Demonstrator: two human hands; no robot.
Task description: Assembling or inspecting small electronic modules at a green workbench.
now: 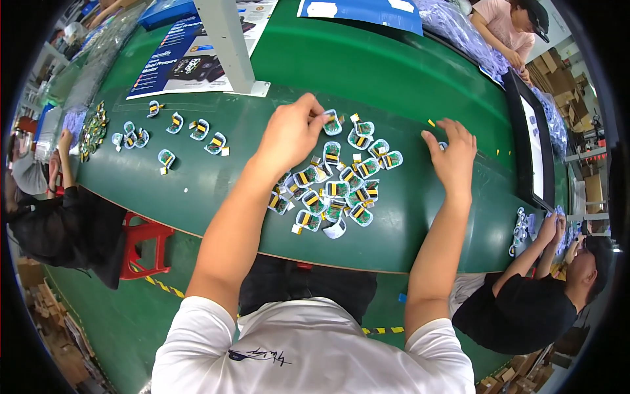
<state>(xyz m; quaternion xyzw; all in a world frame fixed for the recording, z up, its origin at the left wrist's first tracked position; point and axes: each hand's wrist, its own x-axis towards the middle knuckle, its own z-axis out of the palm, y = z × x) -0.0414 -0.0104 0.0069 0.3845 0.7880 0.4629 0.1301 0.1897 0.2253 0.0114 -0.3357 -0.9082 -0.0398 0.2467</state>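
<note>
My left hand (292, 131) pinches a small whitish plastic casing with a green circuit board (333, 123) between thumb and fingertips, at the far edge of a heap. Similar casings (337, 190), with green boards, black-and-yellow parts and small white tabs, lie loosely heaped between my forearms. My right hand (454, 156) hovers over the table to the right, thumb and fingers apart. Part of a small pale piece (443, 146) shows between that thumb and the fingers; the hand covers the rest. A whitish casing (335, 228) lies face down at the heap's near edge.
Several more casings (199, 129) lie scattered left on the green table (394, 243). A metal post (226, 46) stands beyond, beside printed sheets (187, 62). Right is a black-framed tray (530, 141). Co-workers sit on both sides and at the far right; a red stool (146, 243) stands left.
</note>
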